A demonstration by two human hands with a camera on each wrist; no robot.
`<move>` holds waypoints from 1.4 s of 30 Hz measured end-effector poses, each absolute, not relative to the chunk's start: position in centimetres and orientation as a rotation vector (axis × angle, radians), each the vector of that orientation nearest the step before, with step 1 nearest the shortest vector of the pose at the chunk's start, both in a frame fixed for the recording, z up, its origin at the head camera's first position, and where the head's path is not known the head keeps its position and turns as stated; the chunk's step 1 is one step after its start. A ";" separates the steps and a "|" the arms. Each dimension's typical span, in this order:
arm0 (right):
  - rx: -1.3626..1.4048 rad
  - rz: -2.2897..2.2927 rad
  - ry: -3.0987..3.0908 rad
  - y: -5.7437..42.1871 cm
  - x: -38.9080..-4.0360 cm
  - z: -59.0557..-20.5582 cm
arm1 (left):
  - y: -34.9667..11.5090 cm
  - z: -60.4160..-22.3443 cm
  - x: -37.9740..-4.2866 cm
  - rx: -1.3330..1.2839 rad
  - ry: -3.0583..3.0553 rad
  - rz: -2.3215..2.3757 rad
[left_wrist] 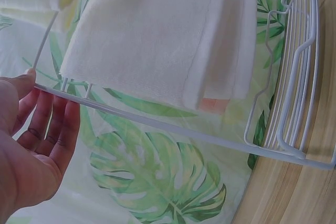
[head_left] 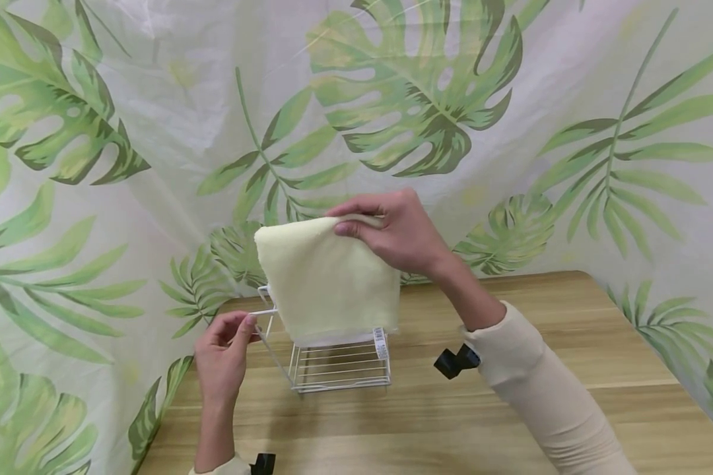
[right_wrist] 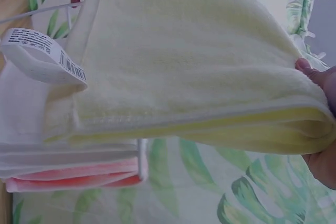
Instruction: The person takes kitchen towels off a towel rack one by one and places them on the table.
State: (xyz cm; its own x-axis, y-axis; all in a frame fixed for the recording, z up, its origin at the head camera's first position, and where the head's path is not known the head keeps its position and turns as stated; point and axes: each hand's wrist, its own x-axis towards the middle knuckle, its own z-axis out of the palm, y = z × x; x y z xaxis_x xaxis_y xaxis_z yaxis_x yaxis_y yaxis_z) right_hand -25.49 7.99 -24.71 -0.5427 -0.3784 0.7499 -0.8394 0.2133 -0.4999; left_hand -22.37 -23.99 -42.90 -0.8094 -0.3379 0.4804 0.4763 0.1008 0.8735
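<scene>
My right hand [head_left: 401, 234] pinches the top fold of a pale yellow towel [head_left: 333, 284] between thumb and fingers. The folded towel hangs in front of a white wire rack [head_left: 340, 384], and a printed label [right_wrist: 44, 56] sticks out from its lower edge. At the rack's upper left corner, my left hand [head_left: 221, 349] holds the wire with thumb and fingertips. Behind the yellow towel, a white towel [left_wrist: 147, 40] hangs on the rack, with a pink towel [right_wrist: 79, 177] beyond it. The head view hides both of these behind the yellow one.
The rack stands on a wooden table [head_left: 511, 409]. A leaf-patterned cloth [head_left: 184, 132] hangs behind and around the table. Black straps [head_left: 456, 361] sit at the sleeve cuffs.
</scene>
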 end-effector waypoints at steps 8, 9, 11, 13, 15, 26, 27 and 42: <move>1.069 1.305 -2.003 10.9 -24.9 -24.2 | -24.0 -42.8 -22.4 -0.142 -1.788 -1.767; 1.061 1.302 -2.007 11.3 -24.8 -24.2 | -24.0 -42.8 -22.4 -0.143 -1.788 -1.767; 1.037 1.284 -2.023 12.1 -24.7 -24.3 | -24.0 -42.8 -22.4 -0.145 -1.787 -1.766; 1.008 1.279 -2.044 12.8 -24.6 -24.5 | -24.0 -42.9 -22.4 -0.144 -1.786 -1.764; 0.979 1.291 -2.066 13.5 -24.4 -24.6 | -24.1 -42.9 -22.4 -0.142 -1.787 -1.763; 0.802 1.309 -2.141 17.5 -22.7 -24.5 | -24.2 -42.9 -22.4 -0.129 -1.806 -1.752; 0.791 1.307 -2.145 17.9 -22.5 -24.5 | -24.2 -42.9 -22.4 -0.127 -1.806 -1.756; 0.695 1.249 -2.184 21.8 -20.8 -26.7 | -24.2 -43.0 -22.3 -0.233 -1.723 -1.763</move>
